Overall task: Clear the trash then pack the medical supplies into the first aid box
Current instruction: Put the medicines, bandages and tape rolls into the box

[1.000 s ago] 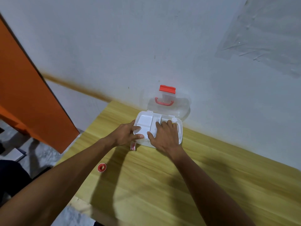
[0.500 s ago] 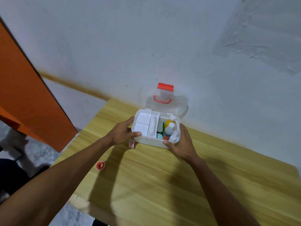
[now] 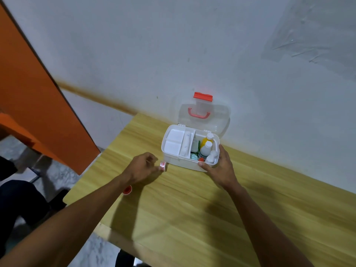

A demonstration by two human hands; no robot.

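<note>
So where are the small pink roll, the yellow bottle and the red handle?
small pink roll (image 3: 162,166), head view, on its patterned side.
yellow bottle (image 3: 204,141), head view, on its body.
red handle (image 3: 198,116), head view, on its lower bar.

Both arms are bare along all that shows of them, from the left hand (image 3: 141,167) and the right hand (image 3: 219,168) over the wrists and forearms back to the lower edge of the view. Beneath the left forearm (image 3: 86,205), at the lower left, lies a dark mass of cloth (image 3: 21,201) that may be the person's clothing; which garment cannot be told.
</note>
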